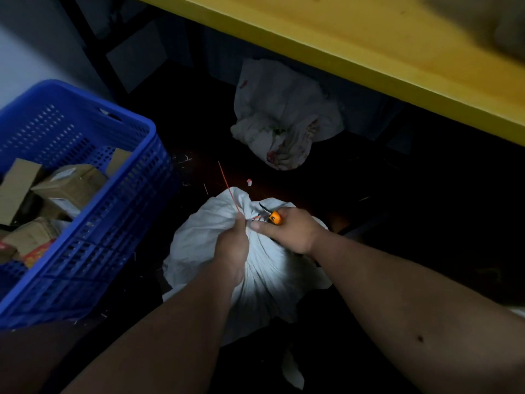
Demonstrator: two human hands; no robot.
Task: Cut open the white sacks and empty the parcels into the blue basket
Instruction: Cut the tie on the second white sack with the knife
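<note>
A full white sack stands on the dark floor in front of me, its neck gathered and tied with a red cable tie whose tail sticks up. My left hand pinches the gathered neck at the tie. My right hand grips an orange-handled knife, its dark blade lying against the neck just right of the tie. The blue basket sits at the left and holds several cardboard parcels.
A crumpled white sack lies on the floor farther back, under a yellow table edge. Small scraps are scattered on the floor between basket and sack. A dark frame leg stands at the upper left.
</note>
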